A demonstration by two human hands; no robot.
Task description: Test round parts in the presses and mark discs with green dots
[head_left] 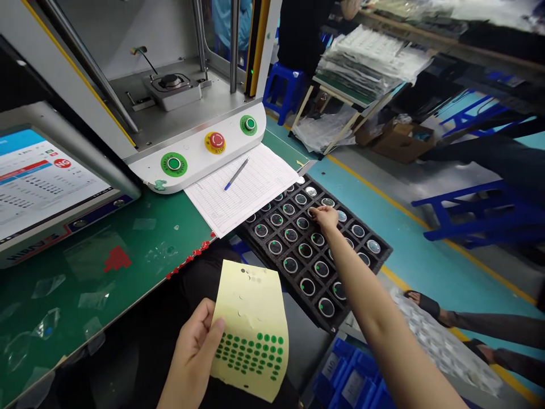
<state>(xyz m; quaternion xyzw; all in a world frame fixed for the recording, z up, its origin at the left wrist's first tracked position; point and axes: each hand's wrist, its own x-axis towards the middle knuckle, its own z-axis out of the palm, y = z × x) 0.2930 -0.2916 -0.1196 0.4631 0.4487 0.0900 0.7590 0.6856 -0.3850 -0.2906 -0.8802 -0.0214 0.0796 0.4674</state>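
Note:
My left hand (200,341) grips a pale yellow sticker sheet (251,301) by its left edge, thumb on top. Rows of small round green stickers (255,355) cover its lower half, and the upper part is mostly bare backing. Over a black foam tray (283,264), my right hand (326,218) has its fingertips pressed together at one of the round parts. Whatever they pinch is too small to make out. Several round black parts with silver rims (275,247) sit in the tray's compartments, many bearing a green dot.
A press machine (200,142) with green buttons and a red stop button stands on the green bench (145,272). Beside it are a screen (46,182), a printed form (251,193) and a pen (237,174). Blue bins (353,378) lie below; another person's feet (426,301) show right.

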